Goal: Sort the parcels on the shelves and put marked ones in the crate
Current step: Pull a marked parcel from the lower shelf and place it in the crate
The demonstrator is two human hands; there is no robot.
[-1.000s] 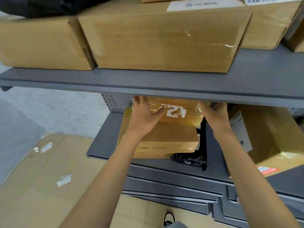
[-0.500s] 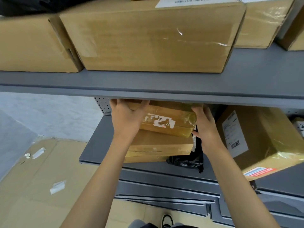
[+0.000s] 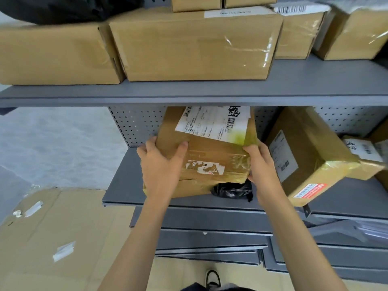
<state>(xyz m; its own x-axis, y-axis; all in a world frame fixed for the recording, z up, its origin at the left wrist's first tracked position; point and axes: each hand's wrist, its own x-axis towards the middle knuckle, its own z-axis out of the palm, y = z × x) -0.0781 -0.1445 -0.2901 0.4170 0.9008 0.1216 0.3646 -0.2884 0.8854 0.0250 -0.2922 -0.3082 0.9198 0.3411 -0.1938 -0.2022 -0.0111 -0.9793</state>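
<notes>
A brown taped parcel (image 3: 212,152) sits on the middle grey shelf (image 3: 121,185), tilted so its top face shows a white shipping label (image 3: 212,122) with barcodes, black scribble and a green-yellow stain. My left hand (image 3: 161,166) grips its left front corner, thumb on the front face. My right hand (image 3: 262,166) grips its right front corner. It rests on a flatter brown parcel (image 3: 189,190). A black plastic bag (image 3: 233,191) lies crumpled under its right side. No crate is in view.
Another taped box (image 3: 308,152) with a white label and red sticker stands to the right on the same shelf. The upper shelf (image 3: 210,91) carries several brown boxes. Flattened cardboard (image 3: 52,238) covers the floor at left. Loose grey shelf panels (image 3: 210,244) lie below.
Both hands have tipped the upper parcel up and pulled it forward, so its labelled top face now shows. The view has shifted, revealing more of the upper shelf.
</notes>
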